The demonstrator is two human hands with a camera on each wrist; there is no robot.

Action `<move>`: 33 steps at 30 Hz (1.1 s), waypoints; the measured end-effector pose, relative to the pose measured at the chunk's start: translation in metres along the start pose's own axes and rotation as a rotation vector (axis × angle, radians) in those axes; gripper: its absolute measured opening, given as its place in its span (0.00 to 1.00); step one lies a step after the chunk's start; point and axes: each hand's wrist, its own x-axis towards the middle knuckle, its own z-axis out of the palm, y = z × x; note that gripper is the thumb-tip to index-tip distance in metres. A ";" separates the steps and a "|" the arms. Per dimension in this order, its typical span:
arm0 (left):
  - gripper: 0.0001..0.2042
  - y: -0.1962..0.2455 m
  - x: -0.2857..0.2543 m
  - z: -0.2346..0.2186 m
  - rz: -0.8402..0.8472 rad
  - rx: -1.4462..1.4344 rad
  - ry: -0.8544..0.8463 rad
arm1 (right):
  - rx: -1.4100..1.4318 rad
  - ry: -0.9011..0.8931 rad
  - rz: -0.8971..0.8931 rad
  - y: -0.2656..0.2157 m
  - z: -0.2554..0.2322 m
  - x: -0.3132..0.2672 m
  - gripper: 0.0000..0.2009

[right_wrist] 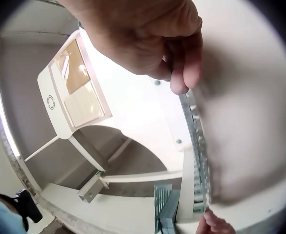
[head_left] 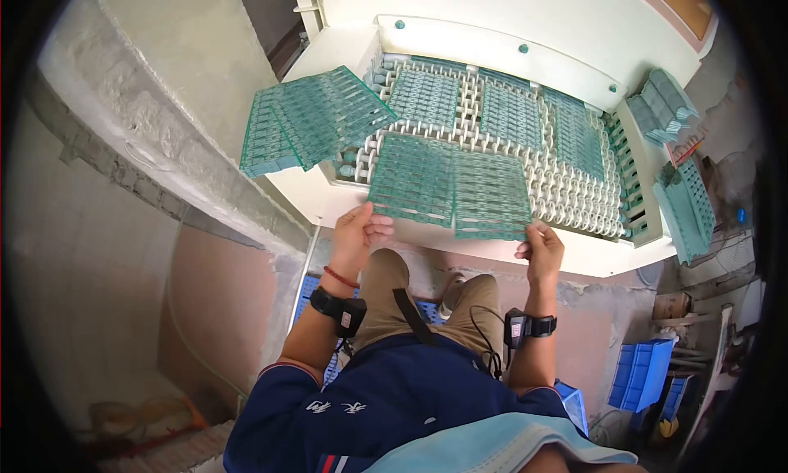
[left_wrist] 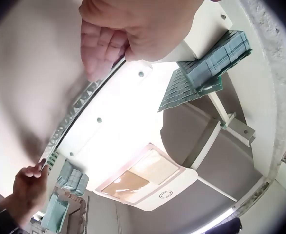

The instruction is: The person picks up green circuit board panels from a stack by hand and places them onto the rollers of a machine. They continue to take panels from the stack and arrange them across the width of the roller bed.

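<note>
A pair of thin green circuit board panels, the left one [head_left: 410, 177] and the right one [head_left: 492, 195], sit side by side over the near edge of a roller conveyor [head_left: 570, 195]. My left hand [head_left: 361, 233] pinches the near left corner, its fingers bent at the edge. At the near right corner, my right hand [head_left: 543, 251] pinches the edge between thumb and fingers. The left wrist view shows the left hand [left_wrist: 128, 34] above the panels' thin edge. In the right wrist view, the right hand [right_wrist: 147, 44] is at the edge's other end.
Several more panels [head_left: 510, 116] lie on the white wheels farther back. Fanned green panels [head_left: 316, 116] rest on the machine's left side. Bundled green pieces [head_left: 661, 103] stand at the right. A concrete ledge [head_left: 139, 128] runs along the left; a blue bin [head_left: 640, 374] sits low right.
</note>
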 end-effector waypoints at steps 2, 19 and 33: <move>0.10 0.003 0.008 -0.005 0.029 0.017 0.034 | -0.011 0.055 -0.014 -0.005 -0.014 0.002 0.11; 0.18 0.006 0.001 -0.017 0.057 0.130 0.179 | -0.537 0.372 -0.390 -0.029 -0.019 -0.007 0.10; 0.11 0.017 -0.030 -0.029 0.341 0.315 0.270 | -0.034 -0.585 -0.046 -0.084 0.185 0.015 0.19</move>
